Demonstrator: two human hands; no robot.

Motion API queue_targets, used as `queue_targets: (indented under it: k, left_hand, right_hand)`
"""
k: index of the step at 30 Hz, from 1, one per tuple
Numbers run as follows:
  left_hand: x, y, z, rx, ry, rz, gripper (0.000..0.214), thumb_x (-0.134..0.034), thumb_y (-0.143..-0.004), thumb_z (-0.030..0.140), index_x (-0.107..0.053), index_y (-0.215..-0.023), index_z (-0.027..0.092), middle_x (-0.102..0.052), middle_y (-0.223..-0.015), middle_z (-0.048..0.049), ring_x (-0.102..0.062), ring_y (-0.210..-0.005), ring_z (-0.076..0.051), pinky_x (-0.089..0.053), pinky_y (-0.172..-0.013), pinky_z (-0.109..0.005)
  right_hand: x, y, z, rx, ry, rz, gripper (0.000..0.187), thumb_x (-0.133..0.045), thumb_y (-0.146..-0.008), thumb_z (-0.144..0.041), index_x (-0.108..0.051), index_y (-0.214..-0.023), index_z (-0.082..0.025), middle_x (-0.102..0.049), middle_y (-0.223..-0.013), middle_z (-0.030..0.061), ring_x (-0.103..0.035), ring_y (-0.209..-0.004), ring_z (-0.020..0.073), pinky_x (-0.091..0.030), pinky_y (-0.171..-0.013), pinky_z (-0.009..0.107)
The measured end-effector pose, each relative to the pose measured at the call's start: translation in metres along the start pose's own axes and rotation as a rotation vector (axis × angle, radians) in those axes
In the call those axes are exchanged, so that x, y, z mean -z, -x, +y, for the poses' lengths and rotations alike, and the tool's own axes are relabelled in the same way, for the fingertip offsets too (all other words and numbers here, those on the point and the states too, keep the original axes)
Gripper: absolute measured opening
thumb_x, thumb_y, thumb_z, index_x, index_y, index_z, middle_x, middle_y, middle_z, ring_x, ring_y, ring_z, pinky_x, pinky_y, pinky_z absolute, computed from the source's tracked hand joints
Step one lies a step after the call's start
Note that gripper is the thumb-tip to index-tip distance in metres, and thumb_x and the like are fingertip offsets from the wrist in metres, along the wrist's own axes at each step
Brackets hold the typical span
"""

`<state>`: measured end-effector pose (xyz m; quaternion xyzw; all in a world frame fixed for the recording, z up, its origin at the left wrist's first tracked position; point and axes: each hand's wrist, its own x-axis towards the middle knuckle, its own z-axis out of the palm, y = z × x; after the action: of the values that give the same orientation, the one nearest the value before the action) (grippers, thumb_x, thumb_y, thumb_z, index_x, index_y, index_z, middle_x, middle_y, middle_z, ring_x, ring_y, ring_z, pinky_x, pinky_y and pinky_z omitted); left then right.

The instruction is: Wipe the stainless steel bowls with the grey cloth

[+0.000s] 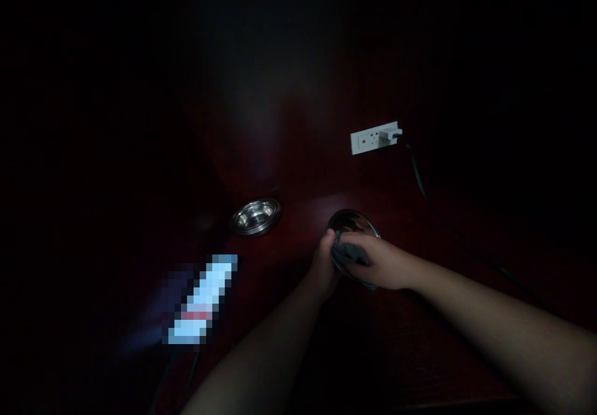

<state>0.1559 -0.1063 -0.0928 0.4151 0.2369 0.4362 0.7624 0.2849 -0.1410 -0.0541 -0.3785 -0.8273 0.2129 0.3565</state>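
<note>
A shiny metal bowl is tilted between my two hands, its inside facing up and away from me. My left hand grips the bowl's left rim, with the thumb on top. In my right hand is a dark grey-green cloth, bunched and pressed to the near side of the bowl. The fingers of both hands are partly hidden behind the cloth and the bowl. Farther back on the left, stacked metal bowls rest on the dark red surface.
A lit, blurred-out screen stands at the left with thin cables below it. On the back wall is a white power outlet with a plug in it, and a black cable runs down to the right. Deep shadow hides the sides.
</note>
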Motion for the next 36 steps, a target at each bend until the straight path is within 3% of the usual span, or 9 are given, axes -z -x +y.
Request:
queue_targets:
  k: [8, 16, 22, 25, 29, 32, 36]
  left_hand:
    - [0.003, 0.0, -0.002, 0.055, -0.033, 0.028, 0.068, -0.051, -0.076, 0.071, -0.069, -0.104, 0.012, -0.073, -0.099, -0.0128, -0.065, -0.103, -0.03, -0.047, -0.095, -0.042]
    - [0.0, 0.003, -0.001, 0.038, -0.012, 0.028, 0.066, -0.05, -0.081, 0.066, -0.063, -0.122, 0.016, -0.069, -0.117, -0.014, -0.061, -0.114, -0.033, -0.046, -0.097, -0.048]
    - [-0.003, 0.004, 0.001, 0.039, 0.01, 0.042, 0.064, -0.048, -0.084, 0.064, -0.061, -0.123, 0.015, -0.067, -0.122, -0.0156, -0.059, -0.118, -0.034, -0.044, -0.1, -0.05]
    - [-0.001, 0.002, -0.001, 0.042, 0.015, 0.05, 0.064, -0.048, -0.084, 0.064, -0.061, -0.122, 0.014, -0.067, -0.121, -0.0157, -0.06, -0.116, -0.034, -0.045, -0.098, -0.05]
    - [0.0, 0.0, -0.003, 0.055, -0.009, 0.067, 0.066, -0.048, -0.082, 0.065, -0.06, -0.124, 0.016, -0.068, -0.118, -0.0137, -0.061, -0.113, -0.033, -0.048, -0.094, -0.049]
    - [0.002, -0.001, -0.004, 0.038, -0.03, 0.081, 0.064, -0.052, -0.08, 0.065, -0.061, -0.122, 0.018, -0.069, -0.116, -0.012, -0.063, -0.109, -0.031, -0.051, -0.088, -0.045]
    - [0.002, -0.003, -0.005, 0.008, -0.044, 0.069, 0.061, -0.057, -0.078, 0.063, -0.061, -0.12, 0.02, -0.07, -0.113, -0.0102, -0.065, -0.105, -0.03, -0.054, -0.08, -0.04]
  right_hand:
    - [0.004, -0.002, 0.001, -0.01, -0.058, 0.041, 0.004, -0.053, -0.081, -0.018, -0.053, -0.078, -0.02, -0.059, -0.073, -0.0002, -0.056, -0.068, 0.0149, -0.047, -0.066, 0.03]
    - [0.019, -0.006, 0.017, -0.188, -0.029, 0.562, 0.007, -0.055, -0.082, -0.024, -0.055, -0.089, -0.021, -0.062, -0.083, 0.0037, -0.06, -0.075, 0.0204, -0.05, -0.072, 0.036]
    - [0.031, -0.004, 0.02, -0.236, 0.078, 0.801, 0.012, -0.057, -0.081, -0.023, -0.053, -0.091, -0.021, -0.061, -0.084, 0.0036, -0.059, -0.076, 0.0212, -0.047, -0.072, 0.036]
    - [0.031, -0.001, 0.015, -0.156, 0.303, 0.731, 0.019, -0.056, -0.076, -0.014, -0.053, -0.093, -0.021, -0.06, -0.088, 0.0061, -0.057, -0.081, 0.0233, -0.046, -0.075, 0.036]
    - [0.021, 0.0, 0.009, -0.064, 0.552, 0.397, 0.022, -0.052, -0.071, -0.006, -0.054, -0.087, -0.021, -0.06, -0.09, 0.0086, -0.052, -0.085, 0.0256, -0.044, -0.077, 0.038]
    - [0.012, 0.0, 0.009, -0.083, 0.537, 0.164, 0.024, -0.052, -0.07, -0.004, -0.055, -0.087, -0.02, -0.062, -0.091, 0.0081, -0.053, -0.087, 0.0252, -0.045, -0.081, 0.038]
    - [0.006, 0.001, 0.012, -0.122, 0.469, -0.006, 0.022, -0.053, -0.073, -0.007, -0.058, -0.092, -0.018, -0.065, -0.098, 0.01, -0.058, -0.096, 0.0265, -0.044, -0.09, 0.039]
